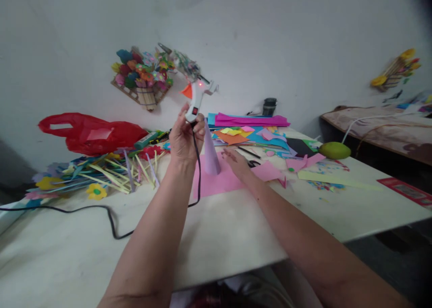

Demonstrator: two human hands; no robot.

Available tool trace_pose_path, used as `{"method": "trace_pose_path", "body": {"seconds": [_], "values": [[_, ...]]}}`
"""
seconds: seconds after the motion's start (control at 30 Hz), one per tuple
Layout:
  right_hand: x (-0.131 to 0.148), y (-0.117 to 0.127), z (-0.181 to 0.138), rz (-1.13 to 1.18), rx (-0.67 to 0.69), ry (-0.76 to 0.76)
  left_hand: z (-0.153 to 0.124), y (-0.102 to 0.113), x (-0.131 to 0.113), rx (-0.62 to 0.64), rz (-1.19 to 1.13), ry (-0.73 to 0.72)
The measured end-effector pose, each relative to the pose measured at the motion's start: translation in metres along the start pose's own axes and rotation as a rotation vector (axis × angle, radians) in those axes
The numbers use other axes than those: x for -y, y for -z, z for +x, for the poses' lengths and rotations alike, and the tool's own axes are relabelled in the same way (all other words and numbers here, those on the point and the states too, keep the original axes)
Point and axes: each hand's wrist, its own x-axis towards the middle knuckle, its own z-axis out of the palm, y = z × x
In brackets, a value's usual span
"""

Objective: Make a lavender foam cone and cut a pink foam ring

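My left hand [185, 137] is raised above the table and closed round the handle of a white hot glue gun [197, 100]. The gun has an orange trigger and a lit red lamp. Its black cord [111, 220] trails down across the table to the left. My right hand [238, 162] lies flat with fingers stretched out on a pink paper sheet [216, 180]. A lilac paper cone [211, 153] stands upright on that sheet, just left of my right hand's fingers.
Paper strips and paper flowers [97, 175] are heaped at the left by a red plastic bag [91, 132]. Coloured paper sheets [251, 128], scissors [253, 163] and a green object [335, 150] lie at the right. Flower decorations [143, 76] hang on the wall.
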Motion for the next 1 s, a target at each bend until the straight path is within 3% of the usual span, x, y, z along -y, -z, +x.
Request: {"method": "trace_pose_path", "body": {"seconds": [0.13,0.3,0.43,0.57,0.67,0.8,0.87,1.0], "values": [[0.023,0.01,0.005,0.223,0.016,0.096,-0.01,-0.01,0.026,0.072,0.001,0.142],[0.062,0.026,0.006,0.541,0.16,0.08,-0.019,-0.009,0.061,0.255,-0.001,0.296],[0.08,0.034,-0.002,0.692,0.225,-0.055,-0.026,-0.001,0.086,0.286,0.027,0.365],[0.08,0.039,-0.005,0.612,0.143,-0.177,-0.03,0.006,0.101,0.287,0.082,0.426],[0.076,0.042,-0.003,0.547,0.022,-0.189,-0.025,0.007,0.092,0.359,0.215,0.568],[0.069,0.041,0.002,0.525,-0.11,-0.11,-0.012,0.012,0.053,0.415,0.465,0.819],[0.066,0.04,0.004,0.538,-0.139,-0.105,-0.005,0.019,0.033,0.394,0.529,0.844],[0.06,0.043,0.007,0.621,-0.202,-0.224,0.004,0.042,0.002,0.201,0.74,0.723]]}}
